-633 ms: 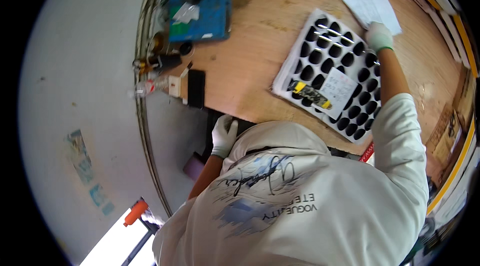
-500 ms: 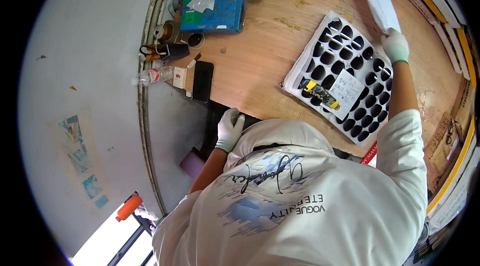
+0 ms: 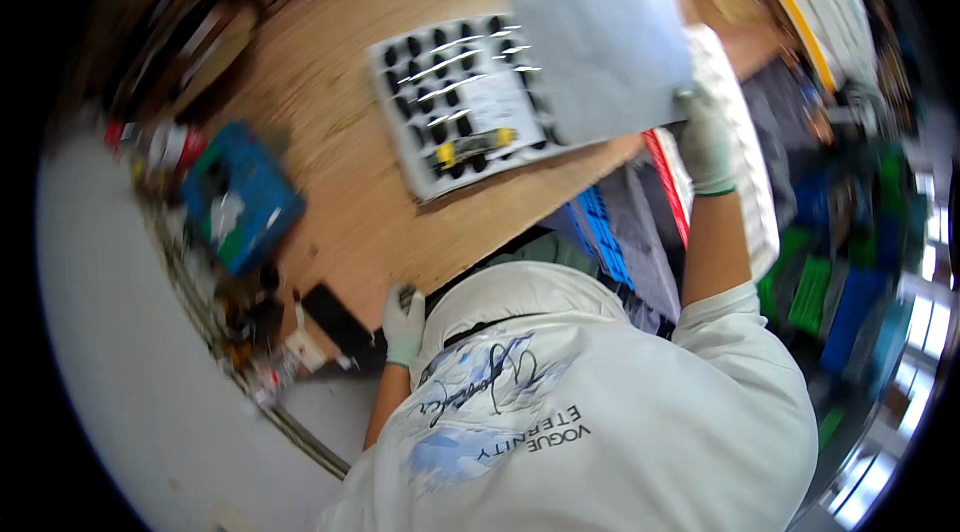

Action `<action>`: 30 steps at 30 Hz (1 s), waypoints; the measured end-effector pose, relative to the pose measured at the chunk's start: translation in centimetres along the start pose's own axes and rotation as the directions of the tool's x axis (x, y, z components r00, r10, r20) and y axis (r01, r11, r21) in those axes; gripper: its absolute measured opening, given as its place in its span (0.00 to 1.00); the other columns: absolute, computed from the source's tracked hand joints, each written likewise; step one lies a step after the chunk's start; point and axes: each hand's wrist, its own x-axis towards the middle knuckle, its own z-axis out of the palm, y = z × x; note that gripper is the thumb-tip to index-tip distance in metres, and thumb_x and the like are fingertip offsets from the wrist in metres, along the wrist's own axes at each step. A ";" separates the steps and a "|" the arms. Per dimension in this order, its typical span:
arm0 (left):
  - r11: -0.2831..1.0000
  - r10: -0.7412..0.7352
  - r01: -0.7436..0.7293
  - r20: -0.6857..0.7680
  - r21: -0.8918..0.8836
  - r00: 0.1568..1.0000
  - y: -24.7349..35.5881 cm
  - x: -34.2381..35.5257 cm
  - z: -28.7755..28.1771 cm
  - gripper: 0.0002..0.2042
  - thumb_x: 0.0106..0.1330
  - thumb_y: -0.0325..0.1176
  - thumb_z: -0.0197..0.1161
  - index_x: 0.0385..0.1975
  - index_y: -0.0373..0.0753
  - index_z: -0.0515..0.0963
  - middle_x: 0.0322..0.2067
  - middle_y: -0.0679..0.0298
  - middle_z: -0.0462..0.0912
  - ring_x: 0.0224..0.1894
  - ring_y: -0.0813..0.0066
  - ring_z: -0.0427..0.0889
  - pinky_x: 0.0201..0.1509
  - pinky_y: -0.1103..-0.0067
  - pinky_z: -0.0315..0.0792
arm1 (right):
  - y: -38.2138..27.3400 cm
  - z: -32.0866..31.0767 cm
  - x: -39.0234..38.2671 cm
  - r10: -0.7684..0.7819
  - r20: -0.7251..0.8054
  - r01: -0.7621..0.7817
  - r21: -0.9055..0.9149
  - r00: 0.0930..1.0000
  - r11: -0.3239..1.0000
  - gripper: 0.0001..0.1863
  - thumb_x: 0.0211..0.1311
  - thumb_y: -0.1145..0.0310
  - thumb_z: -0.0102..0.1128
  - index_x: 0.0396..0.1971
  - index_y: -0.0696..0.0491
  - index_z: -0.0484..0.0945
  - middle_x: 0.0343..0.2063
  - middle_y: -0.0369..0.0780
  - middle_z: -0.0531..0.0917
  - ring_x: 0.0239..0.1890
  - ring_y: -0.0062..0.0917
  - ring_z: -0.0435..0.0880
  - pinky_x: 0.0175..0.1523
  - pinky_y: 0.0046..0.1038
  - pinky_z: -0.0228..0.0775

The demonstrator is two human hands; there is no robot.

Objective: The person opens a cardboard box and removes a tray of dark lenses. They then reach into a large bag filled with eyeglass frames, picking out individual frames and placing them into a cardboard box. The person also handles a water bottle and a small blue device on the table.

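My right hand (image 3: 708, 144), in a pale glove, pinches the lower right corner of a large thin white sheet (image 3: 605, 42), blurred by motion. The sheet hangs over the right part of a white tray (image 3: 400, 150) that holds rows of dark oval lenses (image 3: 430, 72). On the tray lie a paper note (image 3: 490, 100) with handwriting and a yellow and black tool (image 3: 475, 147), perhaps a utility knife. My left hand (image 3: 403, 324), gloved too, rests by the near table edge with its fingers curled; nothing shows in it. Close to it lies a black phone (image 3: 337, 320).
A blue box-shaped device (image 3: 240, 197) stands on the wooden table (image 3: 340, 202) at the left. Beside the wall are a clear bottle (image 3: 272, 374) and a small white box (image 3: 305, 349). A white panel (image 3: 745, 152) and blue crates (image 3: 600, 232) are beyond the table's right edge.
My view has turned to the right. The white sheet, still in my right hand, now spreads over part of the lens tray. My left hand stays by the table edge.
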 end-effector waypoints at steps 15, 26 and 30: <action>0.733 0.448 -0.668 0.648 0.129 0.616 9.2 2.0 11.7 0.12 0.66 0.33 0.62 0.41 0.31 0.80 0.35 0.56 0.85 0.36 0.71 0.83 0.43 0.75 0.78 | 13.7 -14.0 -54.6 0.846 -0.486 0.034 0.863 -0.218 0.504 0.19 0.68 0.71 0.44 0.57 0.57 0.70 0.53 0.47 0.77 0.51 0.41 0.80 0.50 0.48 0.77; 0.551 0.303 -0.811 0.859 0.196 0.413 12.0 -8.9 30.5 0.13 0.64 0.33 0.63 0.42 0.31 0.80 0.36 0.55 0.86 0.37 0.68 0.85 0.45 0.74 0.78 | 25.4 -8.3 -84.0 0.999 -0.048 -0.981 -0.192 -0.018 -0.027 0.19 0.57 0.50 0.62 0.40 0.49 0.84 0.39 0.44 0.85 0.42 0.40 0.85 0.46 0.42 0.77; 0.494 0.227 -0.855 0.925 0.160 0.304 10.5 -16.0 39.1 0.15 0.63 0.36 0.65 0.45 0.33 0.79 0.37 0.52 0.86 0.39 0.62 0.86 0.46 0.71 0.78 | 31.3 -18.4 -88.9 0.987 -0.024 -0.698 -0.710 0.159 0.095 0.26 0.43 0.38 0.71 0.29 0.47 0.88 0.31 0.43 0.87 0.36 0.38 0.86 0.43 0.40 0.78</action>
